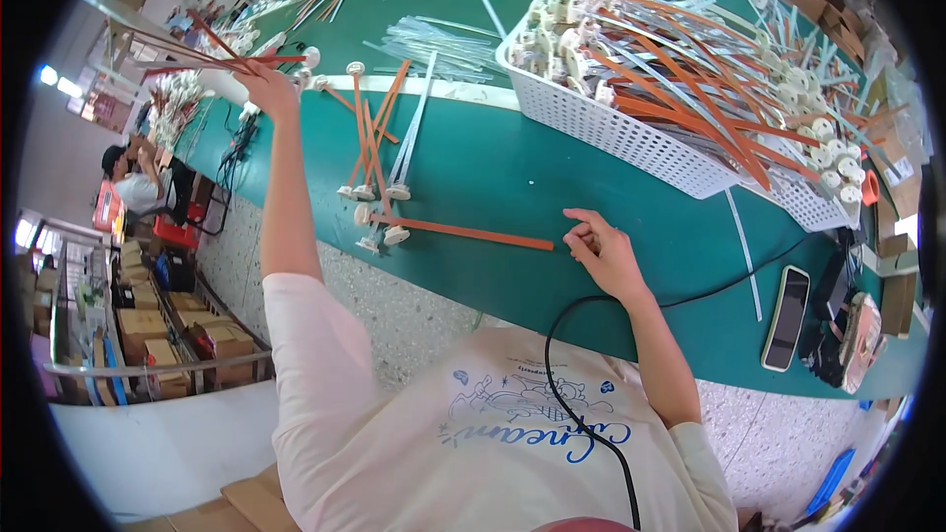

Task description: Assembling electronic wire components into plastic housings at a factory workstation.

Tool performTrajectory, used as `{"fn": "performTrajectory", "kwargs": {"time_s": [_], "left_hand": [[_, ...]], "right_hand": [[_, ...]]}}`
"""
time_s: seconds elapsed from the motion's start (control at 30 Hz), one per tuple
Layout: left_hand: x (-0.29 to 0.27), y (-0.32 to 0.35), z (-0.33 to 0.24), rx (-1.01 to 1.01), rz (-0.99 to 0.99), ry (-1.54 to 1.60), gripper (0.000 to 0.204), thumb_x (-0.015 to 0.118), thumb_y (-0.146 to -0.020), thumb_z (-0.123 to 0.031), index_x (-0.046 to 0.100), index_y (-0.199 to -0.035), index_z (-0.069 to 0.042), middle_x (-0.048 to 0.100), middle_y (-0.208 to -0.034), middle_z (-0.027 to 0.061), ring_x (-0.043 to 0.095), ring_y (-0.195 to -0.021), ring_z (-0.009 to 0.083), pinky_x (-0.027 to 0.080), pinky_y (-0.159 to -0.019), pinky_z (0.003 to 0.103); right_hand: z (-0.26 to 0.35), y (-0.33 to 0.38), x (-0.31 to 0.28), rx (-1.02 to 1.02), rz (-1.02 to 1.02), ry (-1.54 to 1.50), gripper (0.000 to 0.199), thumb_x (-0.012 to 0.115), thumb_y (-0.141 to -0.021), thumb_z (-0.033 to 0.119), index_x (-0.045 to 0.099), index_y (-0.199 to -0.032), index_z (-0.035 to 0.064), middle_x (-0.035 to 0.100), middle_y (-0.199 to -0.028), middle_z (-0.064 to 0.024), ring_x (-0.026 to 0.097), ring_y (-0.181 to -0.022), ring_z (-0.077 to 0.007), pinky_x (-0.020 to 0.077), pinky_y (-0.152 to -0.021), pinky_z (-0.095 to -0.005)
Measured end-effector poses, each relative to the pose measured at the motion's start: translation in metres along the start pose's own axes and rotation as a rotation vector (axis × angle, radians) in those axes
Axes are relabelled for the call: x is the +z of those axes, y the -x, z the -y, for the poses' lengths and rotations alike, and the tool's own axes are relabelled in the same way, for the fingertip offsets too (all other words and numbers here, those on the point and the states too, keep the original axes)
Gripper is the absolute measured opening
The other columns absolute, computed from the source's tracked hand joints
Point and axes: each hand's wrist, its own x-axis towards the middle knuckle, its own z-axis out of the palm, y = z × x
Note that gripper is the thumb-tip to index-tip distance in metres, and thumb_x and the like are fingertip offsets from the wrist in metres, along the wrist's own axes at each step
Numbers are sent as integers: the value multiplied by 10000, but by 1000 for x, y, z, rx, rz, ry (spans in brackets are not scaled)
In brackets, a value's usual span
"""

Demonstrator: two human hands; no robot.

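Note:
My left hand (pixel 271 89) is stretched out to the far left, closed around several reddish-brown flat strips (pixel 219 61) that fan out past it. My right hand (pixel 603 254) rests over the green table with loosely curled fingers, and nothing shows in it. Just left of its fingertips ends an orange strip (pixel 473 232) with a white round piece at its other end. Between my hands lie more orange strips (pixel 369 143) and a pale clear strip (pixel 414 123), their white round ends (pixel 397 192) toward me.
A white perforated basket (pixel 611 128), heaped with orange and clear strips, stands at the right. Clear strips (pixel 439 44) lie beyond. A black cable (pixel 690 298) crosses the table near a phone (pixel 785 318). Another person (pixel 143 182) sits at the far left.

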Motion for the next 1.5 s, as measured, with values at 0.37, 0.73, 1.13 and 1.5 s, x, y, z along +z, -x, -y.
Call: {"fn": "performTrajectory", "kwargs": {"time_s": [0.37, 0.73, 1.13, 1.5], "left_hand": [[98, 100, -298, 1211, 287, 328, 267, 501, -755, -50, 503, -1022, -43, 555, -932, 140, 561, -780, 236, 464, -667, 352], [131, 219, -308, 1148, 725, -69, 481, 463, -760, -527, 555, -950, -96, 568, -863, 97, 472, -924, 244, 302, -829, 424], [124, 214, -308, 1035, 797, 47, 605, 658, -610, -433, 480, -1082, -99, 485, -1028, 109, 423, -985, 271, 305, -851, 407], [93, 238, -284, 1032, 793, 204, 650, 559, -697, -490, 433, -1140, -31, 418, -1130, 137, 348, -1129, 289, 209, -969, 499]], "right_hand": [[43, 12, -30, -79, -19, 24, 348, 546, -771, 15, 466, -1107, 57, 576, -798, -73, 563, -685, -116, 463, -626, -233], [110, 32, -141, -393, -569, 567, 357, 597, -731, 38, 510, -1078, 32, 563, -928, -105, 562, -815, -202, 452, -720, -281], [87, -39, -152, -547, -417, 1364, 545, 587, -740, 286, 377, -1238, 212, 337, -1255, -107, 325, -1157, -284, 271, -967, -419], [123, -90, -164, -649, -374, 1102, 456, 568, -757, 270, 433, -1188, 202, 415, -1177, -100, 414, -1072, -285, 339, -896, -414]]}}
